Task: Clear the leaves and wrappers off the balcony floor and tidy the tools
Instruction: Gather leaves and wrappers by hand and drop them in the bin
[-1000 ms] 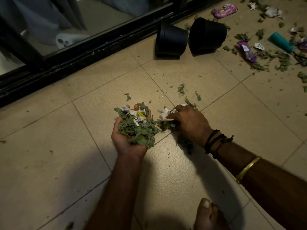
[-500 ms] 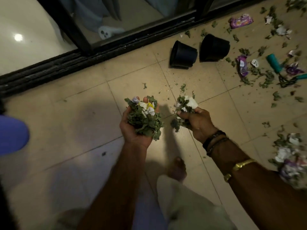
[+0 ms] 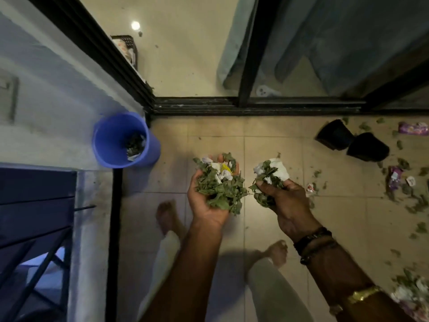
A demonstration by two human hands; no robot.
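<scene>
My left hand [image 3: 204,205] is cupped palm up and holds a heap of green leaves and crumpled white wrappers [image 3: 219,182]. My right hand [image 3: 285,203] grips a smaller bunch of leaves and white paper [image 3: 270,175]. Both are raised above the tiled floor, to the right of a blue bin [image 3: 111,138] that stands in the corner with some litter inside. More leaves and purple wrappers [image 3: 394,180] lie scattered on the floor at the right, and another pile of litter [image 3: 413,293] sits at the lower right.
Two black plant pots [image 3: 350,142] lie tipped on the floor near the sliding door track [image 3: 255,105]. A balcony wall and dark railing [image 3: 34,217] run along the left. My bare feet [image 3: 167,217] stand on the tiles below my hands.
I have stood up and turned left, so the blue bin has come fully into view. Both hands have lifted with their handfuls of leaves and wrappers.
</scene>
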